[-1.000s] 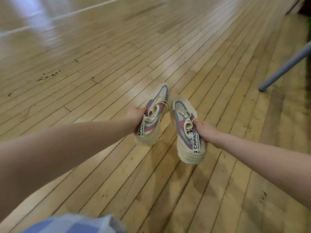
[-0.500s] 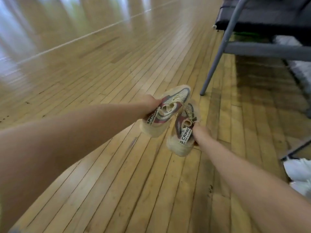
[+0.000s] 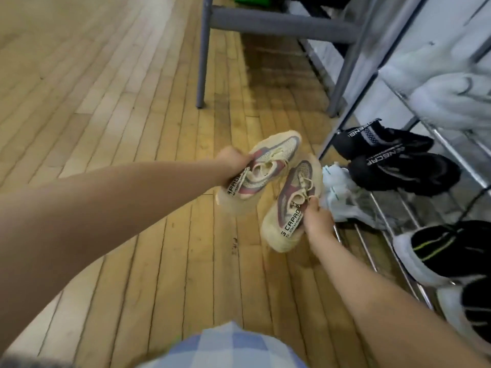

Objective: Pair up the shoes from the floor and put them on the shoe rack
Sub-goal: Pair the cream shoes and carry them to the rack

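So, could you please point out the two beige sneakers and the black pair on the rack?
Left-hand sneaker (image 3: 268, 166): head view, laces.
Right-hand sneaker (image 3: 288, 205): head view, upper.
Black pair (image 3: 398, 160): head view, nearer shoe's collar.

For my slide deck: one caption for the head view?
Each hand holds one cream sneaker beside a shoe rack.

left hand (image 3: 233, 162): fingers hidden behind the heel of the left cream sneaker (image 3: 261, 172); only the knuckles show.
right hand (image 3: 317, 217): fingertips tucked into the collar of the right cream sneaker (image 3: 291, 200), out of sight.
heel lettering: partly covered by the hands, small line beneath unreadable.
shoe rack (image 3: 398, 216): cut off by the right and top edges.
white shoes (image 3: 451, 102): on the upper tier, blurred and cropped at right.
black-and-white sneakers (image 3: 446, 256): near right, cut by the edge.
white crumpled thing (image 3: 342, 192): too blurred to identify.
chair (image 3: 279, 22): only legs and crossbar in frame.
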